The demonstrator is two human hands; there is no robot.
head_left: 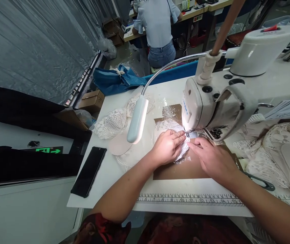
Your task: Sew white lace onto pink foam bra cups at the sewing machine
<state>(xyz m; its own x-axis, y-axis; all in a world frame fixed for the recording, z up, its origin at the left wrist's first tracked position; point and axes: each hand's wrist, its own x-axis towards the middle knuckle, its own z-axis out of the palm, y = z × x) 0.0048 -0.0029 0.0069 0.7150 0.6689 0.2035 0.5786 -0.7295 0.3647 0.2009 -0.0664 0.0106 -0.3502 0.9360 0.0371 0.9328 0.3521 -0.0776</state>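
My left hand [169, 146] is curled on a piece of white lace [183, 151], pressing it flat just left of the needle of a white sewing machine [211, 101]. My right hand [211, 157] lies on the lace's right side, fingers together and pointing at the presser foot [192, 133]. The lace rests on a brown sheet [180, 173] taped to the white table [124, 169]. More lace [169, 125] runs out behind the needle.
A gooseneck lamp [137, 118] hangs over a pile of lace pieces [114, 123] at the left. A black phone [89, 171] lies near the table's left edge. Scissors [260, 181] and lace [274, 149] sit right. A ruler strip [190, 200] lines the front edge. A person [159, 30] sits beyond.
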